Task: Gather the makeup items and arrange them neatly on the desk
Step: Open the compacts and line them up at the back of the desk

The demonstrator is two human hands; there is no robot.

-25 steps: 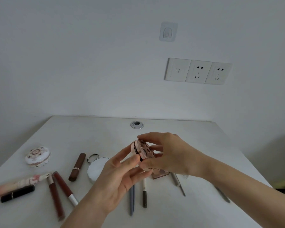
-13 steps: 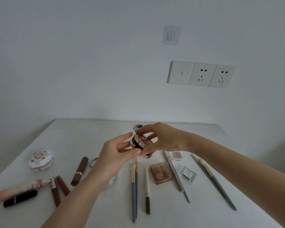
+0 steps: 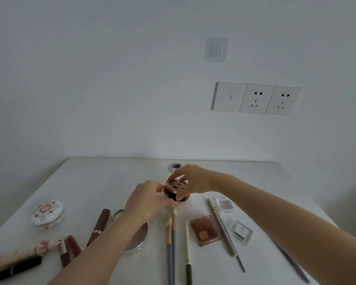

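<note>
Head view: one small round jar [image 3: 175,190] with a patterned lid sits at the centre of the frame, low over the white surface [image 3: 103,182]; whether its base touches cannot be told. The right hand [image 3: 193,179] reaches in from the right, and its fingers pinch the lid from above. The left hand [image 3: 144,199] comes from the lower left, with its fingers curled against the jar's left side.

At left lies one floral compact [image 3: 47,212]. In the lower left are one pink tube [image 3: 19,255], one black lipstick [image 3: 19,268] and two glosses [image 3: 69,248]. One brown tube [image 3: 100,225] lies just left of the left forearm. That forearm hides part of one metal ring [image 3: 116,214] and one round tin [image 3: 139,238].

Below the jar, two brushes [image 3: 171,243] lie side by side, with one pencil [image 3: 187,254] just to their right. Further right come one brown palette [image 3: 206,230], one long liner [image 3: 224,231] and two clear pots [image 3: 224,205]. One grey brush [image 3: 292,264] at lower right is partly hidden by the right forearm.

One grommet [image 3: 174,166] shows behind the hands. On the wall at upper right are one hook [image 3: 215,50] and a panel [image 3: 255,98] of one switch and two sockets.
</note>
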